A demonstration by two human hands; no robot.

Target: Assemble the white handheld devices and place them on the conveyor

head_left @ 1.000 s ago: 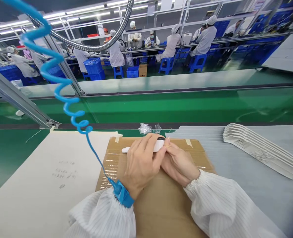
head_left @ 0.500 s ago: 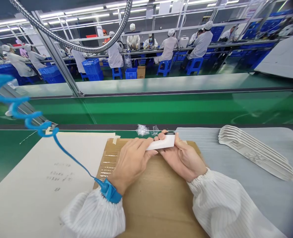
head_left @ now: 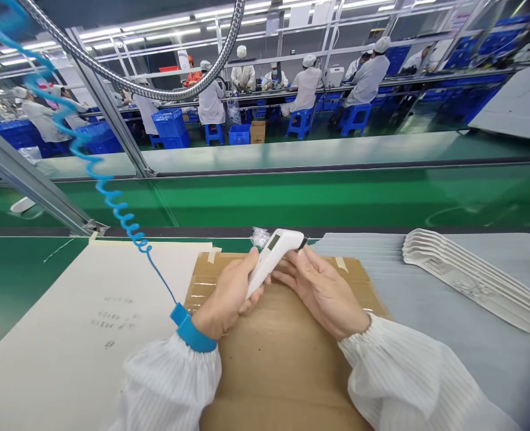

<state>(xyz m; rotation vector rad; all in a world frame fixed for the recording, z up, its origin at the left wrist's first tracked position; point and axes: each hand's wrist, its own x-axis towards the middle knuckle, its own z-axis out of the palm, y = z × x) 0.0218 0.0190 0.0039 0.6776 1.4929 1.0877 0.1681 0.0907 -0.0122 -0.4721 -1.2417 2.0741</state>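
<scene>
A white infrared thermometer (head_left: 269, 260), gun-shaped, with a small dark display and a black tip, is held above the cardboard. My left hand (head_left: 229, 296) is wrapped round its handle, thumb along the side. At the head end, my right hand (head_left: 321, 287) grips near the black tip with thumb and fingers; part of those fingers is hidden behind the head. A blue wrist strap (head_left: 193, 329) with a coiled cord (head_left: 116, 206) is on my left wrist. Below both hands lies a brown cardboard sheet (head_left: 287, 365) taped at its far edge.
On grey foam sheeting (head_left: 426, 299) at right lies a nested stack of white plastic shells (head_left: 466, 278). Clear plastic scraps (head_left: 260, 237) lie behind the thermometer. White paper (head_left: 72, 311) with writing covers the left. A green conveyor belt (head_left: 265, 200) runs beyond; people sit at a far line.
The thermometer has turned so its display and black tip show. My left hand has shifted from over it to round the handle. My right hand has moved to its head.
</scene>
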